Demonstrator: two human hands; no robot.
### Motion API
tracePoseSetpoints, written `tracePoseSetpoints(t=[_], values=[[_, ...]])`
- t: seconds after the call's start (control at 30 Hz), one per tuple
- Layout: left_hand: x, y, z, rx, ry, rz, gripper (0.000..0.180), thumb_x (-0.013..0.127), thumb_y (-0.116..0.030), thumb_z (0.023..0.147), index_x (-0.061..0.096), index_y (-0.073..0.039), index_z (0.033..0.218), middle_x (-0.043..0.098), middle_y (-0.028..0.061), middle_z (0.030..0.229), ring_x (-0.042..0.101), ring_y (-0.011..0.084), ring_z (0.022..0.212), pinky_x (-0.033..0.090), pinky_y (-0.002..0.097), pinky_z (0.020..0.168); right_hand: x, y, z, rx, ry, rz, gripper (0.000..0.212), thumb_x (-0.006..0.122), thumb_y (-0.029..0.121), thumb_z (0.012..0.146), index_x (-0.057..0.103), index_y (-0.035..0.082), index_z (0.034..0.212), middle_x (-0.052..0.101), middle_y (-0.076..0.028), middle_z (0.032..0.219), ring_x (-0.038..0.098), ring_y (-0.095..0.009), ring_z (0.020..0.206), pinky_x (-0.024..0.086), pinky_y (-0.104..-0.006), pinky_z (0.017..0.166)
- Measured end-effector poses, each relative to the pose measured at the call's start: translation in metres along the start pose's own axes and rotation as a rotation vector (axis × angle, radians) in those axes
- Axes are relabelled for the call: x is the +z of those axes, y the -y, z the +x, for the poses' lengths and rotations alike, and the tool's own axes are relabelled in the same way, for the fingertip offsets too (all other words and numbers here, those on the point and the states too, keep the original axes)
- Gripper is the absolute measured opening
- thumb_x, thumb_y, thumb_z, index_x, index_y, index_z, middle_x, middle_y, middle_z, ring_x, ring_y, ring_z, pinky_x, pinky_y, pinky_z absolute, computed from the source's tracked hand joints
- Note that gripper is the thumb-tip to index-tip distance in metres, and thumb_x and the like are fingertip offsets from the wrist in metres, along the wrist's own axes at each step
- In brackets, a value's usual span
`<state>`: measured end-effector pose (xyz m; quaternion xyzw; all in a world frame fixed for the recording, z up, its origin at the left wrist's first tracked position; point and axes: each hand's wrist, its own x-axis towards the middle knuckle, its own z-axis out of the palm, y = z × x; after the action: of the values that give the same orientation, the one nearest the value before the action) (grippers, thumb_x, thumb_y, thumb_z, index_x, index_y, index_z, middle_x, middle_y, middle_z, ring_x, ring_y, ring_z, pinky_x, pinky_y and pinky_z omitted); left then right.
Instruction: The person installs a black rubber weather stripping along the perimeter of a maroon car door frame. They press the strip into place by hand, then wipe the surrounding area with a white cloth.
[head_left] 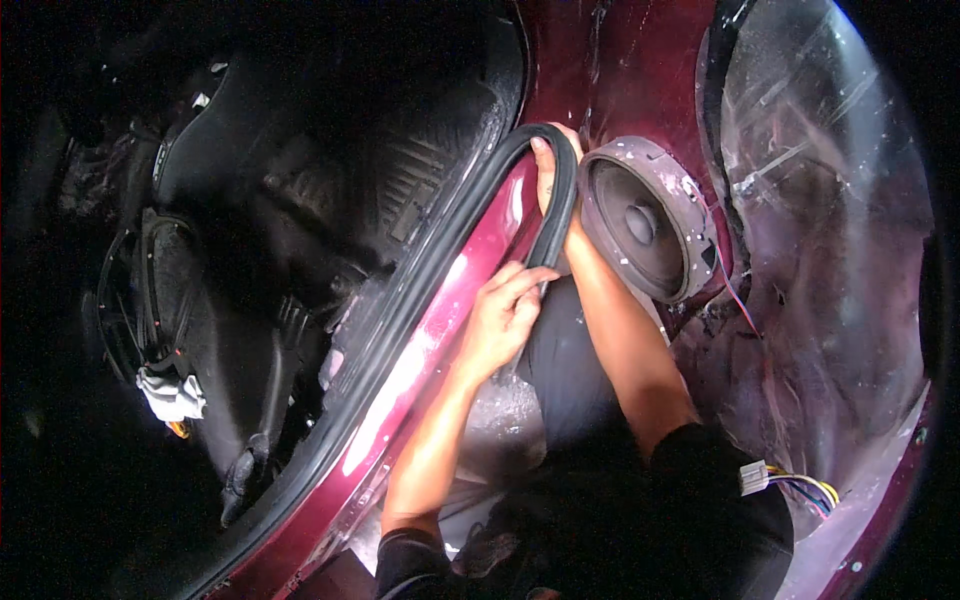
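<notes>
A black rubber door seal (562, 195) runs along the maroon door sill (425, 345) and curls away from it in a loop near the top. My left hand (497, 318) is closed on the loop's lower part, thumb and fingers pinching the rubber. Higher up, my right hand (547, 170) grips the bend, its thumb on the inner side and the rest of the hand partly behind the rubber. Just right of that hand sits a round speaker (637, 225) in a grey ring, mounted in the door. The seal's end cannot be made out.
A ribbed black floor mat (405, 190) and a dark seat (200, 330) lie inside the car at left. Clear plastic film (810, 270) covers the door's inner side. A white connector (755, 477) with coloured wires hangs at lower right; thin wires (738, 298) trail below the speaker.
</notes>
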<state>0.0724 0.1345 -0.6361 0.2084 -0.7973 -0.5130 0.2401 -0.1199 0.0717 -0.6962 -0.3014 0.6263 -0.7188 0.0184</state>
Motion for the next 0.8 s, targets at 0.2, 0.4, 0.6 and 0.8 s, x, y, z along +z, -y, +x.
tracePoseSetpoints(t=[0.2, 0.4, 0.6, 0.8], values=[[-0.018, 0.002, -0.031, -0.103, -0.103, 0.045, 0.03, 0.049, -0.002, 0.09, 0.069, -0.002, 0.113, 0.056, 0.0105, 0.085, 0.058, 0.0219, 0.083, 0.047, 0.0345, 0.079, 0.0, -0.019, 0.001, -0.143, 0.084, 0.129, 0.023, 0.064, 0.007, 0.093, 0.062, 0.002, 0.115, 0.067, -0.008, 0.105, 0.064, -0.019, 0.098, 0.049, -0.031, 0.091], [-0.027, 0.001, -0.042, -0.194, -0.251, -0.067, 0.019, 0.054, -0.003, 0.098, 0.07, 0.0, 0.108, 0.067, 0.0052, 0.105, 0.057, 0.0123, 0.095, 0.042, 0.0244, 0.087, -0.001, -0.017, 0.001, -0.139, 0.109, -0.03, 0.035, 0.066, -0.004, 0.083, 0.064, 0.003, 0.117, 0.069, -0.011, 0.109, 0.066, -0.02, 0.101, 0.051, -0.0322, 0.09], [-0.036, 0.004, -0.029, -0.155, -0.281, -0.084, 0.02, 0.055, -0.005, 0.098, 0.071, 0.0, 0.11, 0.067, 0.005, 0.105, 0.057, 0.0126, 0.097, 0.043, 0.0252, 0.088, -0.002, -0.004, 0.011, -0.188, 0.133, -0.163, 0.029, 0.061, -0.002, 0.088, 0.064, -0.001, 0.117, 0.068, -0.019, 0.109, 0.068, -0.033, 0.101, 0.053, -0.0366, 0.086], [-0.048, -0.011, -0.01, -0.267, -0.253, -0.042, 0.023, 0.055, -0.007, 0.097, 0.072, -0.001, 0.111, 0.069, 0.0052, 0.107, 0.059, 0.0123, 0.098, 0.044, 0.0261, 0.089, 0.011, 0.002, 0.019, -0.122, 0.062, -0.149, 0.027, 0.062, -0.002, 0.084, 0.064, -0.001, 0.112, 0.069, -0.022, 0.098, 0.07, -0.036, 0.091, 0.054, -0.04, 0.078]])
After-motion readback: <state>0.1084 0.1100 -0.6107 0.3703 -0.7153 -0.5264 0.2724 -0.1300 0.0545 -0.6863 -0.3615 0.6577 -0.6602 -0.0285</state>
